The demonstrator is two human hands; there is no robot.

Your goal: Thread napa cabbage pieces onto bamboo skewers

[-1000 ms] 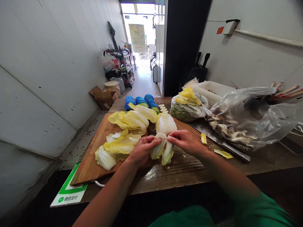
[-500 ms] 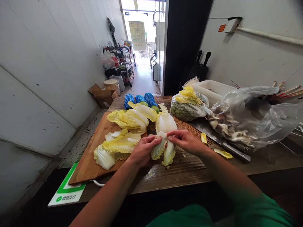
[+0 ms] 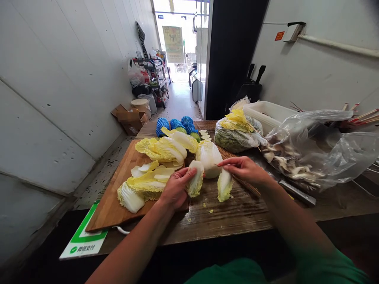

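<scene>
My left hand (image 3: 177, 187) is closed on a napa cabbage leaf piece (image 3: 196, 183), thumb on its pale end. Level with it, my right hand (image 3: 247, 170) pinches a narrower cabbage leaf piece (image 3: 224, 187) that hangs down with its yellow frilled edge lowest. The two pieces are apart. A small thin tip shows at the right fingertips; I cannot make out what it is. Behind both hands lies a pale cabbage head (image 3: 208, 154). More yellow-white cabbage leaves (image 3: 149, 179) are heaped on the wooden cutting board (image 3: 108, 207) at the left.
Blue-netted vegetables (image 3: 175, 125) and white slices (image 3: 205, 135) sit at the table's far edge. Thin skewers (image 3: 250, 187) and a knife (image 3: 297, 192) lie at the right, beside a plastic bag of mushrooms (image 3: 291, 161), a bagged vegetable bundle (image 3: 233, 136) and a white tub (image 3: 269, 110).
My hands have drawn apart, and the cabbage pieces held together between them are now separate, one in each hand. My right hand has moved right, over the small yellow leaf bits.
</scene>
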